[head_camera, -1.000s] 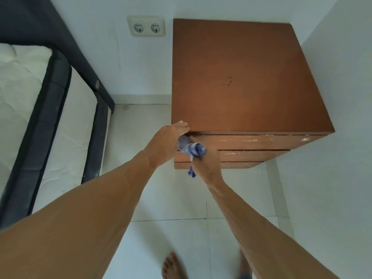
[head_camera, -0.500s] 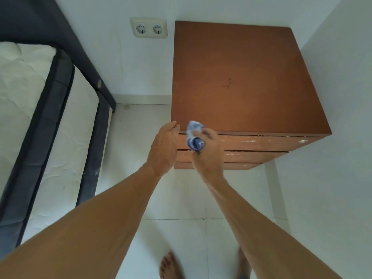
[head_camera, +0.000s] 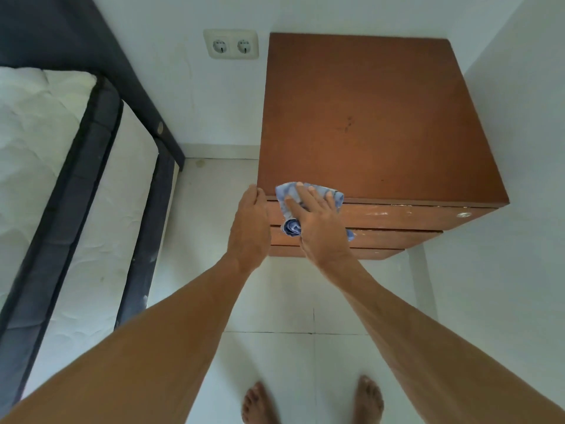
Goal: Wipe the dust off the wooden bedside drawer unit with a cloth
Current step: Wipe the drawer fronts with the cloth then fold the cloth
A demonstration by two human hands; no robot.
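The right hand (head_camera: 318, 221) lies flat with fingers spread, pressing a blue-and-white cloth (head_camera: 305, 198) against the front left corner of the drawer unit (head_camera: 376, 117). Part of the cloth lies over the top edge; the rest hangs bunched under the palm against the top drawer front. The left hand (head_camera: 249, 223) holds nothing: its fingers are straight and together, the tips touching the unit's left front corner, probably bracing it.

The unit stands in the room's corner, near the bed (head_camera: 46, 179), with a double socket (head_camera: 231, 45) on the wall just beside it.

Risks, as I judge them: the cloth is only pinned by the palm, not gripped, so a fast stroke could leave it behind or let the bunched end slip to the floor (head_camera: 275, 301). Pushing dust toward the back could pack it against the wall. The worn, whitish drawer edges may snag the fabric.

Count: one cloth, one unit with three drawer fronts showing, one socket plate with two outlets, two hands, two bare feet.
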